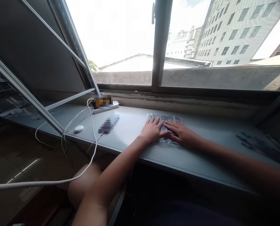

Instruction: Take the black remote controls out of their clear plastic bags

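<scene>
Flat on the grey tabletop [130, 138] lies a clear plastic bag [168, 140] with something dark inside; what it contains I cannot make out. My left hand [152, 129] rests palm down on the bag's left part, fingers spread toward the window. From the right, my right hand [181, 133] lies on the bag too, its fingers stretched out and pointing left. The thumbs come close together over the middle of the bag. Both hands cover much of it.
A white power strip [107, 107] stands by the window wall, with a blurred yellow-black item on it. Left of my hands lie a blurred phone-like object [108, 124] and a white round object [79, 128]. White cables [94, 138] hang over the front edge. Dark pieces [257, 142] lie at right.
</scene>
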Action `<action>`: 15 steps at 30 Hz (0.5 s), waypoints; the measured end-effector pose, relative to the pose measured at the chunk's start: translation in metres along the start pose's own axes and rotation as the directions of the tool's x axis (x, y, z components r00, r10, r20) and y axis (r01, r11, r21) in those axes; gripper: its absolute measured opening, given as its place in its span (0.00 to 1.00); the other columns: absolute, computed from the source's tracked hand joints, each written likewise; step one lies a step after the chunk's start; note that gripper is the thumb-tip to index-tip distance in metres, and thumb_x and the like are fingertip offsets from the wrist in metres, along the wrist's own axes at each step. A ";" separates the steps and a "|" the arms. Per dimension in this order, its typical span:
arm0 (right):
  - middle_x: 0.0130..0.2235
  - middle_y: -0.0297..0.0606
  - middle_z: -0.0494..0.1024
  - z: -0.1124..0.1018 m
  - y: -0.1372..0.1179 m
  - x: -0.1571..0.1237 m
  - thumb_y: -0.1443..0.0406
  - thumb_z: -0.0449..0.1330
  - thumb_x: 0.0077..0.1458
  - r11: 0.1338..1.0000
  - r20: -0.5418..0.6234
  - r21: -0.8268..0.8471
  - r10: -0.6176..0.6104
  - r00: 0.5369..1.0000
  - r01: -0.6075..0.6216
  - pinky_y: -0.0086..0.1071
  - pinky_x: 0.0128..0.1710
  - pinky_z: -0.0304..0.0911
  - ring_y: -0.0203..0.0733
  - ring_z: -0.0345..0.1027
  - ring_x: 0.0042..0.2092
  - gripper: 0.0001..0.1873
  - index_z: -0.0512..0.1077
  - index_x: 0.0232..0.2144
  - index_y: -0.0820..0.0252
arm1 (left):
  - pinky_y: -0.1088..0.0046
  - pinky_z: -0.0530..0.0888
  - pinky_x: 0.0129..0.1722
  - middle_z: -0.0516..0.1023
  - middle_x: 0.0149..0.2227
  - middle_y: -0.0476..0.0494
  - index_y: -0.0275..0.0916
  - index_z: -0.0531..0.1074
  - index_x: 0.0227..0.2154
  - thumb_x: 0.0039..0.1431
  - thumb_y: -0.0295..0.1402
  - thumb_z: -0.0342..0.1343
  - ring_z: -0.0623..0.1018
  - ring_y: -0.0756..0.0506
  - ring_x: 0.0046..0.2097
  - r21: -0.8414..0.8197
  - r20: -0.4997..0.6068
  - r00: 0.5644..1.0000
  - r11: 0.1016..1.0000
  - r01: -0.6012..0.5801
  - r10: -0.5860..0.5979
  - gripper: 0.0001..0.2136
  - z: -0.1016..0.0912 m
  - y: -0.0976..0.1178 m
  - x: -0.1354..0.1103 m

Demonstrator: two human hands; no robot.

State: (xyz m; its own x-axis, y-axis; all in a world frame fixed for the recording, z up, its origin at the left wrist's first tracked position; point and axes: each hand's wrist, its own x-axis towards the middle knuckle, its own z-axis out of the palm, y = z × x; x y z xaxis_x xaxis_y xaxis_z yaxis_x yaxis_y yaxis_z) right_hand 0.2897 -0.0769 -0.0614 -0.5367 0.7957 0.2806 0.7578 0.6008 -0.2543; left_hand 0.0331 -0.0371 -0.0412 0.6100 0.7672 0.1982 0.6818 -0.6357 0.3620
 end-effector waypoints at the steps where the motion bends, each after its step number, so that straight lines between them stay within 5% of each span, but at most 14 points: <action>1: 0.81 0.49 0.62 0.001 0.001 0.003 0.43 0.54 0.79 1.000 0.002 -0.003 0.002 1.000 -0.002 0.69 0.80 0.46 0.69 0.53 0.81 0.38 0.64 0.81 0.50 | 0.44 0.46 0.83 0.57 0.83 0.33 0.43 0.66 0.78 0.73 0.64 0.52 0.52 0.24 0.84 -0.005 0.002 1.000 1.000 -0.004 0.004 0.41 -0.001 -0.003 0.003; 10: 0.81 0.50 0.60 0.004 0.020 0.020 0.45 0.56 0.77 1.000 0.026 -0.007 -0.009 1.000 0.010 0.72 0.79 0.44 0.69 0.51 0.82 0.39 0.62 0.82 0.51 | 0.38 0.47 0.82 0.51 0.85 0.38 0.40 0.55 0.83 0.77 0.65 0.35 0.52 0.29 0.84 0.182 0.104 0.994 0.981 -0.059 0.041 0.44 -0.007 -0.014 0.021; 15: 0.81 0.48 0.60 0.003 0.019 0.014 0.45 0.57 0.77 1.000 0.033 0.029 0.000 0.999 -0.001 0.71 0.80 0.41 0.68 0.51 0.82 0.39 0.63 0.82 0.48 | 0.38 0.46 0.82 0.51 0.85 0.37 0.40 0.56 0.82 0.76 0.66 0.35 0.52 0.30 0.84 0.174 0.092 0.996 0.984 -0.037 0.021 0.45 -0.003 -0.008 0.014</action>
State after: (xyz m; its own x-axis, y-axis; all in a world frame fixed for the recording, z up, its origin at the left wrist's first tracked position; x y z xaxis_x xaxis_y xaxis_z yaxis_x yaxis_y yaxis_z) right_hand 0.2956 -0.0536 -0.0655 -0.5486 0.7977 0.2503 0.7470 0.6022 -0.2816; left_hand 0.0350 -0.0206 -0.0389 0.6590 0.7423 0.1211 0.7184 -0.6689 0.1907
